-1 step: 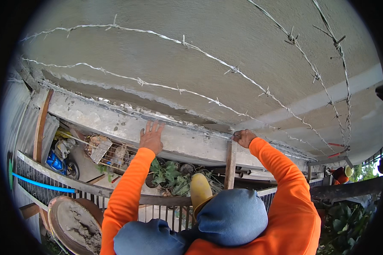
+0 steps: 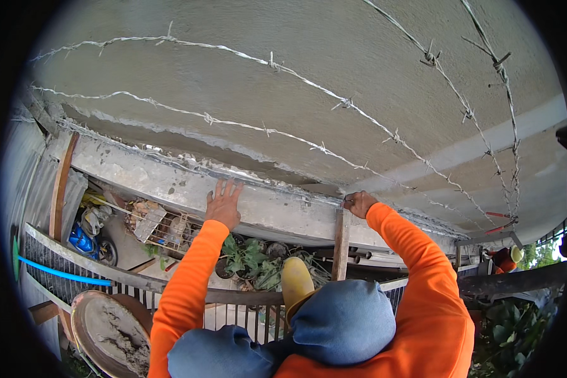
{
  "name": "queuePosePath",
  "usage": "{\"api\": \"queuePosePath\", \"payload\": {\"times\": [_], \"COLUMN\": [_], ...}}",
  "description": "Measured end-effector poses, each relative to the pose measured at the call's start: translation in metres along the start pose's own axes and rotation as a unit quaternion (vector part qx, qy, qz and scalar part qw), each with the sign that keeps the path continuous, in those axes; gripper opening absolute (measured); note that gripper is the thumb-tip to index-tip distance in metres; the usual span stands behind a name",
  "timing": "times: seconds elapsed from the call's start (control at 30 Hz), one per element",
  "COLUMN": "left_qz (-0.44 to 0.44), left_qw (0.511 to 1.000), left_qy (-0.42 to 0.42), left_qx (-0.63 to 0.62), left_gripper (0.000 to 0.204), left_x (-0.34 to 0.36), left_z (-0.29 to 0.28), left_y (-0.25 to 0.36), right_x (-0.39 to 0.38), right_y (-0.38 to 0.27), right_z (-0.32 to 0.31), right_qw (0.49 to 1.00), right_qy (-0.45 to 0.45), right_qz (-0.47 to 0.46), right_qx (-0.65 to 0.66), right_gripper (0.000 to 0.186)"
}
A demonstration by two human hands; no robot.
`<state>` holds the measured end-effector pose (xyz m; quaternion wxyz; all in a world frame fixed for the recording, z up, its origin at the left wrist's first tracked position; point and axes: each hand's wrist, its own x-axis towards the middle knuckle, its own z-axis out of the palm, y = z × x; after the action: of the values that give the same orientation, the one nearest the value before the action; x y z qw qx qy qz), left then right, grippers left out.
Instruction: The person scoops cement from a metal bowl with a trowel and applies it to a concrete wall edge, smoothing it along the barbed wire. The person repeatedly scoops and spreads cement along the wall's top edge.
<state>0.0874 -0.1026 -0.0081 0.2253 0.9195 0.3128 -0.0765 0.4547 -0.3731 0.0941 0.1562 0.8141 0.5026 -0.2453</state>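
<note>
My left hand (image 2: 225, 205) lies flat with fingers spread on the top of a grey concrete ledge (image 2: 132, 170). My right hand (image 2: 360, 205) is closed, its fingers curled at the ledge beside the top end of a wooden post (image 2: 341, 246). Whatever those fingers hold, if anything, is hidden. Beyond both hands rises a grey plastered wall (image 2: 233, 94), with a rough, broken seam where it meets the ledge. Strands of barbed wire (image 2: 309, 82) run across in front of the wall.
At lower left stands a round tub (image 2: 110, 327) with wet mortar. My yellow boot (image 2: 296, 283) is by a metal railing (image 2: 233, 297). Below are potted plants (image 2: 246, 255), a wire cage (image 2: 170, 230) and a blue motorcycle (image 2: 85, 242). Another person (image 2: 507, 258) is at far right.
</note>
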Motion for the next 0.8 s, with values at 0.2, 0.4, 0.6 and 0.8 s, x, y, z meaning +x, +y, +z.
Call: {"api": "queuePosePath", "payload": {"times": [0.2, 0.4, 0.6, 0.8], "left_qz": [0.001, 0.017, 0.074, 0.093], "left_qw": [1.0, 1.0, 0.986, 0.951], "left_qy": [0.011, -0.015, 0.141, 0.155], "left_qx": [-0.001, 0.007, 0.046, -0.252], "left_gripper": [0.093, 0.087, 0.081, 0.055], "left_x": [-0.009, 0.007, 0.008, -0.069], "left_z": [-0.004, -0.016, -0.017, 0.011], "left_y": [-0.001, 0.0, 0.003, 0.039], "right_x": [0.008, -0.059, -0.081, -0.037], "right_y": [0.016, 0.009, -0.134, -0.385], "right_z": [0.008, -0.03, -0.103, -0.144], "right_qw": [0.996, 0.995, 0.96, 0.821], "right_qy": [-0.013, 0.085, 0.188, 0.265], "right_qz": [0.083, 0.046, -0.198, -0.502], "right_qx": [-0.011, -0.009, 0.067, -0.063], "right_gripper": [0.043, 0.039, 0.021, 0.029]}}
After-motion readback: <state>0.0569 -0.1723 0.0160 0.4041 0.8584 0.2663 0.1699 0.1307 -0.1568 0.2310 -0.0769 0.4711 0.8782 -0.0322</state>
